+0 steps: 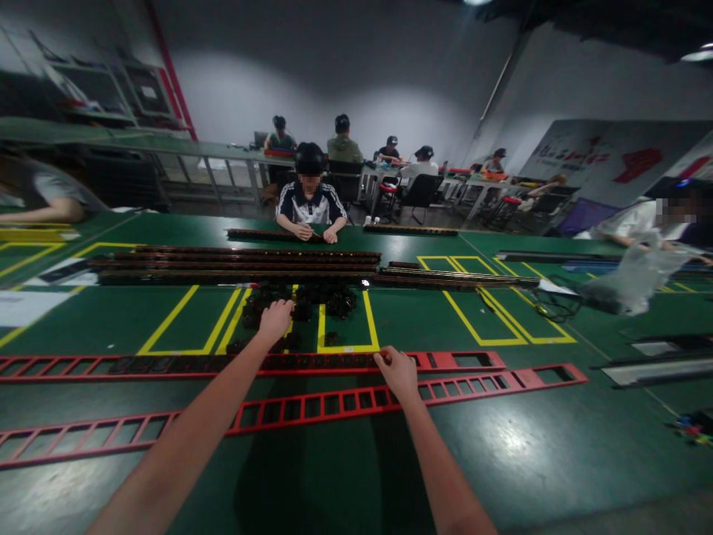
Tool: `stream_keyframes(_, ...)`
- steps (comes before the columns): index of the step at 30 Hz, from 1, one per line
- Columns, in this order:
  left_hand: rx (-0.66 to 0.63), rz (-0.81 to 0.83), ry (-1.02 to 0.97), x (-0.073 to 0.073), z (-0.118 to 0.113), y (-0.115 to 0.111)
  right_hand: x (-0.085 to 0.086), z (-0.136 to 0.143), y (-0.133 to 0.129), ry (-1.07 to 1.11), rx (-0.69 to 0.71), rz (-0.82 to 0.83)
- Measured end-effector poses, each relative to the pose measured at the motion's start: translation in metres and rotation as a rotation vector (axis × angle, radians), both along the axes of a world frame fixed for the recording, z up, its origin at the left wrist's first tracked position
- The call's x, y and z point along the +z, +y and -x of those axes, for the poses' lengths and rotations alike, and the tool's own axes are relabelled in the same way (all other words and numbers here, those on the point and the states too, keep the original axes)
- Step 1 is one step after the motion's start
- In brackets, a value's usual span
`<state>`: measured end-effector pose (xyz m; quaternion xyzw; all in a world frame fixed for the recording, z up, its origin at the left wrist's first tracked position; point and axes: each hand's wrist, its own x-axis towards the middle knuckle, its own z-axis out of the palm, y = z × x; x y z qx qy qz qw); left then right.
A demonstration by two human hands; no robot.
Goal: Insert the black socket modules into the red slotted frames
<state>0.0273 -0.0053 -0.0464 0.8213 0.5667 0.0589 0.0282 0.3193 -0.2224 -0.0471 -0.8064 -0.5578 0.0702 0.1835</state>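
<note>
My left hand [277,319] reaches over a pile of small black parts [339,301], its fingers bent down at the pile's left side; what they touch is hidden. My right hand [396,369] is closed at the fingertips over the far red slotted frame [471,361], near the end of a row of black pieces [317,361] set in its slots. Anything between those fingertips is too small to make out. Closer to me lies a second red frame [331,403] with open slots, passing below my right hand and under my left forearm.
Long dark strips [245,260] lie stacked beyond the black parts. A person [310,197] sits across the green table [518,438], both hands at another strip. A plastic bag [635,279] and metal profiles [657,371] are at the right.
</note>
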Motion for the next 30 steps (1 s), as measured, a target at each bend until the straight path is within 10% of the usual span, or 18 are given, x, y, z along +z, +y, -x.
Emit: stream_keyframes(30,-0.166,0.013,-0.019,0.021,0.032,-0.037,-0.007,-0.002,0.001,-0.009,0.013,-0.033)
